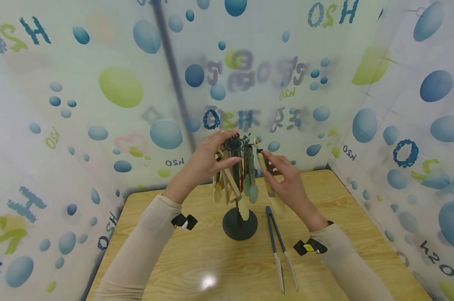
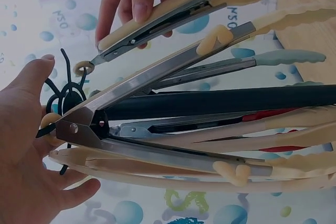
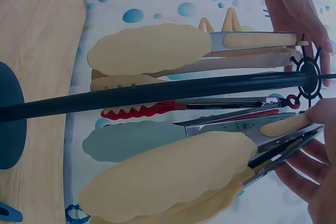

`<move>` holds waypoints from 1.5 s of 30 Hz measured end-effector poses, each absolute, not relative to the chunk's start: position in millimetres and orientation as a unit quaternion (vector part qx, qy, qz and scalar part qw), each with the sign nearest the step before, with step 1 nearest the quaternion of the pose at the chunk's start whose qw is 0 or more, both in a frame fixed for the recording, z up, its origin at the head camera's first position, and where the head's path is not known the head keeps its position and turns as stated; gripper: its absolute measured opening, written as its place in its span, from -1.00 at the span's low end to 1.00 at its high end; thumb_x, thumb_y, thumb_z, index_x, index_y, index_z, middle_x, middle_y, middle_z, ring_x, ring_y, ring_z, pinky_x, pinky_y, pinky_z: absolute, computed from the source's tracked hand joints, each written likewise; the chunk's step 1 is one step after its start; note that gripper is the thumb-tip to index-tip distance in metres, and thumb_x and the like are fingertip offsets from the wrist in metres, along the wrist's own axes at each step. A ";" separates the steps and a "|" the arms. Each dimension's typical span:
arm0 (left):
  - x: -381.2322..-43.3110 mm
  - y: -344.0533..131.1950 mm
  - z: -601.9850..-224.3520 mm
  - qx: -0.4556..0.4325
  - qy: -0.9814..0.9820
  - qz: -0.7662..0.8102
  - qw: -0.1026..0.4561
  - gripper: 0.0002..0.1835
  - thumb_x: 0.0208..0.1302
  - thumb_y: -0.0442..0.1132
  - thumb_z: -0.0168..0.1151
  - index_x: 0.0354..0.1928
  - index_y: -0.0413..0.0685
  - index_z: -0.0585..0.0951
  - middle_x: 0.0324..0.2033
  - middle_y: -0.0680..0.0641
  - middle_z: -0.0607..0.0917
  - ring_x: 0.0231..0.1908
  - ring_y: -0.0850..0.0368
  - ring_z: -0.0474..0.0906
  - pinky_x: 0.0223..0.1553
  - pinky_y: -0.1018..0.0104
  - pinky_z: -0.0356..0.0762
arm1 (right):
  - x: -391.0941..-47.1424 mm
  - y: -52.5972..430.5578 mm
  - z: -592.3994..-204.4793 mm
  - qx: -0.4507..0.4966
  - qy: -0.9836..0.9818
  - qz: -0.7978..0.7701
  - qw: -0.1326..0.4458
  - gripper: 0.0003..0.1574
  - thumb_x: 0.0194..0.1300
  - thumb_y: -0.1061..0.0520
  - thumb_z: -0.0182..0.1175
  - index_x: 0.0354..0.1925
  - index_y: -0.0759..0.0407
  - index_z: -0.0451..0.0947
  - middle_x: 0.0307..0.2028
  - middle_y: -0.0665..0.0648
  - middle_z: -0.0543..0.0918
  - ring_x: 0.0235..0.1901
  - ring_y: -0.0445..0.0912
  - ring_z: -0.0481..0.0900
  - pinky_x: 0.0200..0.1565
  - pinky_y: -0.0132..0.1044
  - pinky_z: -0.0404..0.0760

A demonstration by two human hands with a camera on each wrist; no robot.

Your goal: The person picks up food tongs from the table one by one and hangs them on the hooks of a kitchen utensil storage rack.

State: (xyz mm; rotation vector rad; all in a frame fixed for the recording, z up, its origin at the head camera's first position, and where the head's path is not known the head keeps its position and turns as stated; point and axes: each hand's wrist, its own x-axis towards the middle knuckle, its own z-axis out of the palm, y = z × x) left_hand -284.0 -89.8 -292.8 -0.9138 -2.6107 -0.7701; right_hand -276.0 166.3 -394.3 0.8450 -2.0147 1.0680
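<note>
A black rotating utensil stand, its base point(image 1: 230, 228) on the table, carries several hanging tongs. My left hand point(image 1: 204, 159) holds the stand's hooked top point(image 2: 71, 98), thumb and fingers to either side. In my right hand point(image 1: 289, 184) is a pair of beige-handled tongs point(image 2: 163, 17), gripped along the handle; their wavy beige heads point(image 3: 168, 177) point down. The ring point(image 2: 84, 68) of these tongs is at one hook. Other beige tongs point(image 2: 168, 74), pale green tongs point(image 3: 134, 141) and red-tipped tongs point(image 3: 139, 113) hang around the pole point(image 3: 157, 94).
Blue-handled tongs point(image 1: 275, 234) with pale tips lie spread on the wooden table point(image 1: 189, 255), right of the stand's base. A patterned curtain point(image 1: 80, 138) with blue and green ovals encloses the table at the back and sides.
</note>
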 end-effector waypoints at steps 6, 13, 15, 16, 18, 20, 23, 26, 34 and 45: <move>-284.2 -89.4 -294.3 -0.316 -0.900 -0.265 0.141 -0.20 0.32 0.11 0.27 0.52 0.19 0.19 0.49 -0.04 0.28 0.56 -0.16 -0.01 0.41 -0.30 0.17 | -277.8 161.5 -400.0 0.328 -0.778 0.413 0.340 -0.20 0.23 0.37 0.31 0.40 0.09 0.38 0.05 0.25 0.61 -0.21 -0.01 0.65 -0.28 -0.28 0.71; -283.9 -89.3 -293.7 -0.308 -0.902 -0.265 0.144 -0.20 0.31 0.12 0.28 0.52 0.23 0.19 0.49 0.01 0.30 0.55 -0.13 0.01 0.38 -0.30 0.22 | -280.4 155.1 -403.3 0.331 -0.767 0.428 0.345 -0.22 0.24 0.38 0.30 0.40 0.12 0.38 0.04 0.25 0.62 -0.22 0.01 0.66 -0.27 -0.24 0.73; -283.8 -89.2 -293.4 -0.307 -0.903 -0.265 0.143 -0.19 0.30 0.12 0.28 0.52 0.23 0.19 0.49 0.01 0.29 0.55 -0.13 0.01 0.38 -0.30 0.23 | -281.1 153.5 -404.5 0.330 -0.767 0.431 0.343 -0.23 0.24 0.38 0.30 0.39 0.13 0.38 0.05 0.25 0.62 -0.21 0.01 0.66 -0.27 -0.21 0.73; -283.7 -89.1 -293.2 -0.306 -0.903 -0.265 0.143 -0.20 0.30 0.12 0.28 0.52 0.22 0.20 0.49 0.02 0.29 0.55 -0.13 0.01 0.38 -0.30 0.24 | -281.5 152.8 -405.3 0.329 -0.767 0.432 0.341 -0.23 0.24 0.38 0.30 0.40 0.13 0.38 0.05 0.25 0.62 -0.21 0.01 0.67 -0.27 -0.20 0.73; -283.7 -89.0 -293.1 -0.306 -0.903 -0.263 0.144 -0.20 0.31 0.11 0.28 0.52 0.21 0.20 0.49 0.02 0.30 0.55 -0.14 0.02 0.38 -0.29 0.24 | -282.3 151.4 -406.5 0.329 -0.766 0.436 0.339 -0.22 0.24 0.38 0.30 0.40 0.14 0.37 0.05 0.26 0.62 -0.21 0.03 0.68 -0.27 -0.17 0.74; -283.5 -88.9 -293.1 -0.305 -0.904 -0.263 0.145 -0.21 0.31 0.11 0.28 0.52 0.21 0.21 0.48 0.02 0.30 0.55 -0.14 0.03 0.37 -0.29 0.25 | -282.9 150.1 -407.5 0.328 -0.765 0.441 0.336 -0.22 0.24 0.38 0.30 0.40 0.15 0.36 0.04 0.27 0.62 -0.20 0.05 0.68 -0.26 -0.13 0.74; -283.7 -88.5 -293.6 -0.304 -0.904 -0.264 0.142 -0.21 0.32 0.11 0.27 0.52 0.23 0.20 0.49 0.02 0.30 0.55 -0.13 0.03 0.38 -0.28 0.25 | -283.8 148.1 -408.7 0.326 -0.761 0.451 0.332 -0.21 0.24 0.37 0.30 0.41 0.15 0.35 0.01 0.27 0.62 -0.20 0.07 0.69 -0.26 -0.11 0.74; -283.4 -88.3 -294.1 -0.302 -0.904 -0.268 0.138 -0.21 0.33 0.11 0.26 0.53 0.25 0.19 0.49 0.02 0.29 0.55 -0.12 0.02 0.38 -0.28 0.25 | -284.1 146.1 -410.4 0.322 -0.759 0.463 0.326 -0.19 0.25 0.35 0.31 0.42 0.13 0.32 0.00 0.26 0.62 -0.18 0.07 0.70 -0.24 -0.12 0.74; -283.3 -88.6 -294.5 -0.300 -0.904 -0.270 0.140 -0.21 0.33 0.12 0.26 0.53 0.27 0.18 0.49 0.02 0.28 0.55 -0.12 0.01 0.36 -0.30 0.26 | -285.2 141.1 -415.4 0.299 -0.763 0.482 0.309 -0.16 0.28 0.31 0.30 0.46 0.06 0.27 0.03 0.27 0.62 -0.11 0.08 0.69 -0.18 -0.07 0.73; -284.1 -88.4 -294.3 -0.305 -0.903 -0.267 0.142 -0.21 0.32 0.10 0.27 0.53 0.27 0.18 0.49 0.02 0.29 0.55 -0.14 0.02 0.36 -0.30 0.26 | -284.8 137.3 -413.5 0.295 -0.765 0.497 0.285 -0.19 0.33 0.28 0.26 0.46 0.13 0.22 0.06 0.30 0.61 -0.09 0.13 0.68 -0.19 0.02 0.71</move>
